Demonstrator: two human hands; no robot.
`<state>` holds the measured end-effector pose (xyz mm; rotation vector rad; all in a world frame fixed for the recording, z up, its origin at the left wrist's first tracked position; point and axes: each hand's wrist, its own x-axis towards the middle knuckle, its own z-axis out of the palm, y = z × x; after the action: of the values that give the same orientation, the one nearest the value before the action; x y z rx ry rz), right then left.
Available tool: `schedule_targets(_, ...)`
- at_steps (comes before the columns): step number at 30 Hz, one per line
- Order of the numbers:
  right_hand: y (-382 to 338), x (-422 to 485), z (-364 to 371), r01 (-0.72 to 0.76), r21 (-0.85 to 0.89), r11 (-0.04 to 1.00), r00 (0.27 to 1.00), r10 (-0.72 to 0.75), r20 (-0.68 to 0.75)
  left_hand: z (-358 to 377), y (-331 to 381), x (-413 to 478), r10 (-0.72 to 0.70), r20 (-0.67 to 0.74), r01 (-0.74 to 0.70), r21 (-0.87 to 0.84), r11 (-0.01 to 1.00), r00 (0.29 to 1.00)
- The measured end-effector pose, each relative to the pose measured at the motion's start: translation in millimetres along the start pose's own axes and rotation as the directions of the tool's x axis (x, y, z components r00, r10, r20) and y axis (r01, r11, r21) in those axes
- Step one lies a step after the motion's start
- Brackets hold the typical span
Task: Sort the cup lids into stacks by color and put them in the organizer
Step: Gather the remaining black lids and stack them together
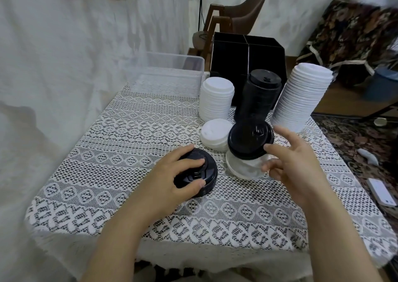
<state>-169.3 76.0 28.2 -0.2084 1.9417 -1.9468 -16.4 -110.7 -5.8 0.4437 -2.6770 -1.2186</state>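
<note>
Clear plastic bin (168, 75) sits at the far left corner of the lace-covered table (120, 148). Near the middle, the left hand (172, 174) grips a low black stack (206, 174) from above. Beyond it stand a short white stack (216, 100) and a small white pile (215, 135). A tall black stack (258, 96) rises before the black organizer (267, 51) at the far edge. The right hand (295, 163) pinches tilted black lids (247, 139) over a white lid (241, 167). A leaning tall white stack (301, 96) stands by the right edge.
</note>
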Motion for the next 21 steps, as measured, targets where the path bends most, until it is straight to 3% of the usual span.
schedule_targets(6, 1, -2, -2, 0.055, -0.286, 0.957, 0.996, -0.073, -0.052, 0, 0, 0, 0.005, 0.001, -0.005, -0.002, 1.000, 1.000)
schedule_targets(10, 5, -1, -3, 0.139, -0.645, 0.752, 0.958, -0.266, -0.103, 0, -1, 1, 0.005, 0.001, -0.005, -0.001, 1.000, 1.000)
schedule_targets(13, 4, -1, -5, 0.182, -0.751, 0.634, 0.897, -0.420, -0.136, 0, -1, 0, 0.004, 0.002, -0.004, 0.000, 1.000, 1.000)
schedule_targets(15, 5, -1, -5, 0.316, -0.693, 0.648, 0.889, -0.458, -0.023, 0, -1, -1, 0.003, 0.001, -0.003, 0.000, 1.000, 1.000)
schedule_targets(17, 8, -3, -3, 0.422, -0.567, 0.708, 0.903, -0.383, 0.195, 0, -1, -1, 0.002, 0.001, -0.002, -0.001, 1.000, 1.000)
schedule_targets(19, 13, -1, -2, 0.439, -0.529, 0.726, 0.888, -0.264, 0.375, 0, -1, 0, 0.001, 0.002, -0.001, -0.019, 1.000, 1.000)
schedule_targets(21, 19, 3, -3, 0.462, -0.575, 0.675, 0.869, -0.217, 0.444, 0, -1, 0, 0.002, 0.000, -0.002, -0.027, 1.000, 1.000)
